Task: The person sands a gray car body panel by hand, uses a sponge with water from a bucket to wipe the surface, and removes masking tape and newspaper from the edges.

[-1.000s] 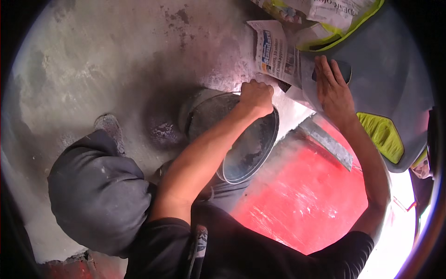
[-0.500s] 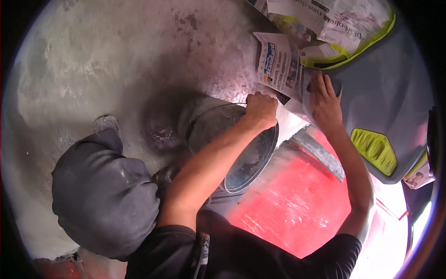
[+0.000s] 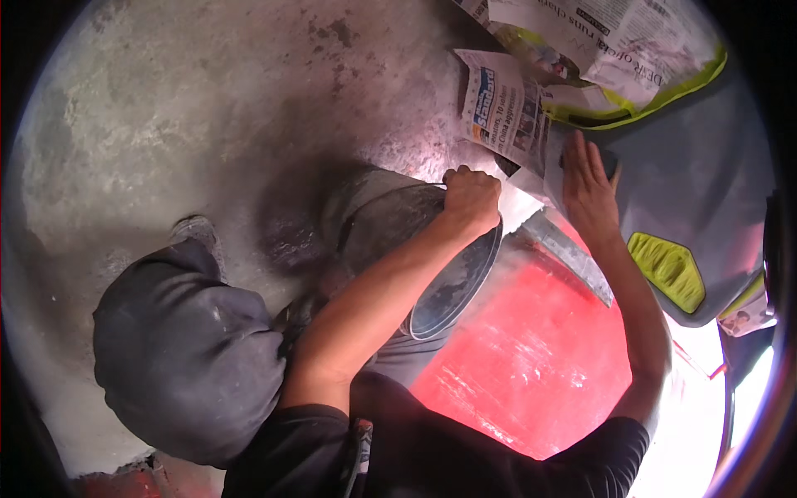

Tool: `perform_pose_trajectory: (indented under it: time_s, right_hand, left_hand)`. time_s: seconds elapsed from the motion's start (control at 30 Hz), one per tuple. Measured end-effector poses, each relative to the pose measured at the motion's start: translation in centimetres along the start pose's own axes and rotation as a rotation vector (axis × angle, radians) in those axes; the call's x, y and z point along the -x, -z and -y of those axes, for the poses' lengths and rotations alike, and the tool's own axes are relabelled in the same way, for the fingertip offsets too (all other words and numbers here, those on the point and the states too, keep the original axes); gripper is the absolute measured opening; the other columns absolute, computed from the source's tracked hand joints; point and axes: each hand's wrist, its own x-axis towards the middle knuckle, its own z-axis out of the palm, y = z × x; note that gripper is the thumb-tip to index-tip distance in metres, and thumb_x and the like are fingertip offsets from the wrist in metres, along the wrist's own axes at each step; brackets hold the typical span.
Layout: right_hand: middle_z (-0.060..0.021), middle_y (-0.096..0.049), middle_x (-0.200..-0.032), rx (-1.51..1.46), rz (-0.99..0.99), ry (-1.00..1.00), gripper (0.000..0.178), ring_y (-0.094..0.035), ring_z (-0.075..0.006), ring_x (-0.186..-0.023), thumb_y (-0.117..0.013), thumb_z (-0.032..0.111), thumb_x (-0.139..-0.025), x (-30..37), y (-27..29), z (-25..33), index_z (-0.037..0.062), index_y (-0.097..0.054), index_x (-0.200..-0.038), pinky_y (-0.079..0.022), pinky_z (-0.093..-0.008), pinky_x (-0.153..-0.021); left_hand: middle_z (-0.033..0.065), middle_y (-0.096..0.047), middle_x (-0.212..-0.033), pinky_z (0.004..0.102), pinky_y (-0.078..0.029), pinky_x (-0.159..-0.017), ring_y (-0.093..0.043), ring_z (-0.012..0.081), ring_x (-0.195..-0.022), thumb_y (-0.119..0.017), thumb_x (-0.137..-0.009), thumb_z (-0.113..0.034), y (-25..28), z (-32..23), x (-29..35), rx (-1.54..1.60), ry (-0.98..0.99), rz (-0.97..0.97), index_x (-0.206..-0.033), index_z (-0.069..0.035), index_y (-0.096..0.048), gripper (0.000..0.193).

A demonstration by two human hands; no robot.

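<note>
R fingers [image 3: 579, 158] w/ dk block [image 3: 611, 163] shifted slightly rt on panel [image 3: 689, 174].

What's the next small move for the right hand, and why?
I'd probably slide the dark block right, across the bare grey panel: the right hand holds it there, and newspaper close on its left could snag.

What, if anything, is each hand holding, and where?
Left hand: bucket, at its rim or handle, unclear which. Right hand: dark block, from above, across its top.
</note>
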Motion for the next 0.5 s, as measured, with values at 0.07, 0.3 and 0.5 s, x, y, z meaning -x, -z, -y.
perform_pose_trajectory:
  time_s: [0.07, 0.3, 0.5]
  right_hand:
    - [-0.0226, -0.050, -0.155, 0.098, 0.111, 0.019, 0.055, -0.033, -0.0366, -0.154, -0.051, 0.013, -0.092, -2.6, -1.3, 1.2, -0.0103, -0.056, -0.141, -0.021, -0.0493, -0.130]
    - [-0.0204, -0.049, -0.157, -0.130, -0.032, -0.107, 0.058, -0.032, -0.0335, -0.154, -0.053, 0.016, -0.092, 1.6, -3.1, 2.1, -0.0090, -0.054, -0.144, -0.018, -0.0472, -0.131]
    - [-0.0219, -0.056, -0.147, -0.204, -0.017, -0.059, 0.053, -0.045, -0.0354, -0.145, -0.054, 0.012, -0.088, -1.4, -1.9, 2.2, -0.0090, -0.057, -0.138, -0.027, -0.0486, -0.128]
  left_hand:
    - [0.0144, -0.074, -0.108, 0.0471, -0.046, -0.091, -0.066, 0.0330, -0.108, -0.072, -0.078, -0.015, 0.2, -0.5, -0.2, 0.013, 0.004, -0.002, -0.104, -0.007, -0.076, 0.027]
    - [0.0138, -0.075, -0.105, 0.0458, -0.048, -0.090, -0.068, 0.0331, -0.104, -0.068, -0.081, -0.016, 0.1, -0.1, -0.1, -0.004, -0.002, -0.016, -0.103, -0.008, -0.075, 0.025]
    - [0.0166, -0.074, -0.107, 0.0497, -0.048, -0.093, -0.067, 0.0349, -0.108, -0.066, -0.080, -0.014, -0.3, -0.3, -0.5, 0.030, -0.014, 0.007, -0.106, -0.005, -0.074, 0.028]
